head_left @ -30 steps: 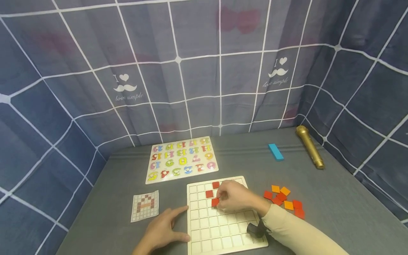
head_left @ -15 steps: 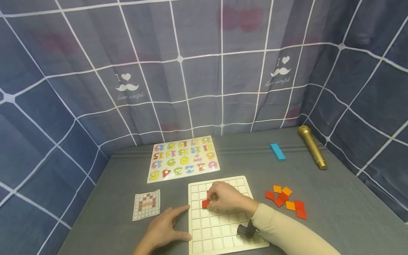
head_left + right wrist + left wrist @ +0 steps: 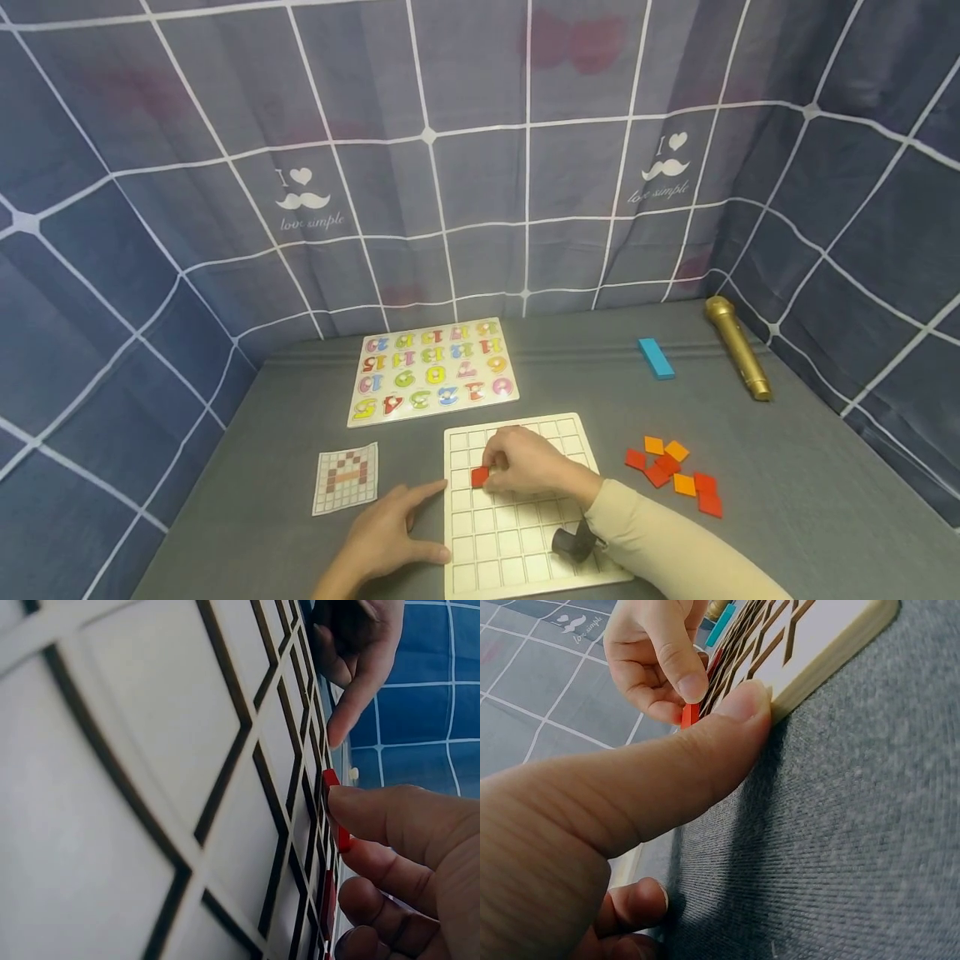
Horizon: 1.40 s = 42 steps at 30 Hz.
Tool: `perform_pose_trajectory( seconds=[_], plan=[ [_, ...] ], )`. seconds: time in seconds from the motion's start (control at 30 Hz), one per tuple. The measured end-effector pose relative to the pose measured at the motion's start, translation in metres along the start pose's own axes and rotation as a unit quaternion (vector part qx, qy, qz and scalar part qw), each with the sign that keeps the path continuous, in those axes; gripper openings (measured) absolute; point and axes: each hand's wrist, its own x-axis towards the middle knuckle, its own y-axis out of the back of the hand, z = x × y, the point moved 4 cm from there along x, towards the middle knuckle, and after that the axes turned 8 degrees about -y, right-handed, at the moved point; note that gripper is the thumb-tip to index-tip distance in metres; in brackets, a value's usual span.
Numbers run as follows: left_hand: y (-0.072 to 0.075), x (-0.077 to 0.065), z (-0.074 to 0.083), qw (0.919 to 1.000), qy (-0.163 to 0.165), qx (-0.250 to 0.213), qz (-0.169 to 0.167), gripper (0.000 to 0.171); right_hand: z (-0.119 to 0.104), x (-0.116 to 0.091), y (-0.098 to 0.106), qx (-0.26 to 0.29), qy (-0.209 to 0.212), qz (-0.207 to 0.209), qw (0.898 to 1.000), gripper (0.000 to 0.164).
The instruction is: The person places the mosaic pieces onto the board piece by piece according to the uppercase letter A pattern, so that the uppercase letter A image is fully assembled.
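My right hand (image 3: 528, 462) pinches a red square tile (image 3: 479, 477) between thumb and fingers, over the left part of a pale wooden grid board (image 3: 487, 575). In the right wrist view the tile (image 3: 343, 838) stands tilted right at the grid, and another red tile (image 3: 328, 904) lies on the board beyond it. The right hand covers the earlier-placed tiles in the head view. My left hand (image 3: 382, 533) lies at the board's left edge, thumb and index finger spread and their tips against it. The left thumb (image 3: 739, 709) touches the board's side in the left wrist view.
Several loose red and orange tiles (image 3: 684, 485) lie right of the board. A paper pattern card (image 3: 345, 479) lies to the left. Behind are a number puzzle board (image 3: 433, 371), a blue block (image 3: 656, 358) and a gold microphone (image 3: 738, 348). A checked curtain surrounds the table.
My right hand has moved left across the board with the red tile, now covering red tiles that showed before. The left hand keeps its place at the board's edge.
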Motion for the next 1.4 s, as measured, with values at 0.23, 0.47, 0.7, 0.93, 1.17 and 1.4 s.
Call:
perform_pose_trajectory(
  seconds=[0.23, 0.47, 0.7, 0.93, 1.17, 1.4],
  plan=[
    [0.0000, -0.0012, -0.0009, 1.0000, 0.003, 0.002, 0.002, 0.090, -0.0028, -0.0002, 0.0000, 0.011, -0.001, -0.005, 1.000, 0.022],
    [0.0002, -0.0005, 0.0005, 0.9999, 0.003, -0.014, -0.002, 0.090, -0.0002, -0.0004, 0.0006, -0.004, 0.002, 0.010, 1.000, 0.022],
    [-0.0002, -0.0004, 0.0006, 0.9999, -0.001, -0.012, -0.003, 0.090, 0.0000, 0.0010, -0.0002, -0.012, -0.004, 0.015, 1.000, 0.023],
    [0.0006, 0.0002, 0.0008, 0.9999, -0.003, -0.014, -0.001, 0.090, 0.0008, 0.0011, -0.0010, -0.017, -0.011, 0.016, 1.000, 0.022],
    [0.0004, 0.0003, 0.0010, 0.9999, -0.001, -0.013, -0.002, 0.090, 0.0004, 0.0005, -0.0003, -0.015, -0.011, 0.016, 1.000, 0.021],
    [0.0004, 0.0001, 0.0005, 1.0000, 0.001, -0.008, 0.000, 0.090, 0.0011, 0.0005, 0.0011, -0.016, -0.009, 0.021, 1.000, 0.019]
  ],
)
